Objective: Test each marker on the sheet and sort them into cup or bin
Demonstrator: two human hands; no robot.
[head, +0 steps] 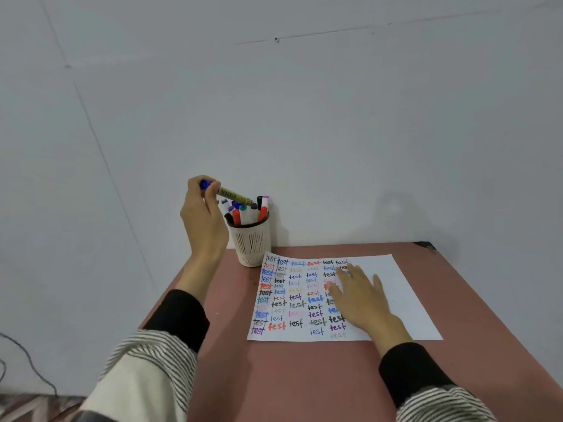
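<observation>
Fingers of the left hand (202, 208) curl round a marker (233, 195) with a blue cap and an olive-yellow barrel, pinching it near the cap end. It is held nearly level, just above the cup (250, 239), with its far end over the other markers. The cup is a pale slotted holder at the back left of the reddish worktop (274, 376), against the wall, crowded with capped markers standing upright. The right hand (358, 295) lies flat with fingers spread on the white sheet (393, 287), which is covered in rows of the word "test" in many colours. No bin is in view. The marker appears to be either coming out of the cup or going into it; which one cannot be told. Either way, the step goes best if the marker is tipped upright before passing the rim, aimed at a gap between its neighbours, while the flat hand pins the sheet steady.
</observation>
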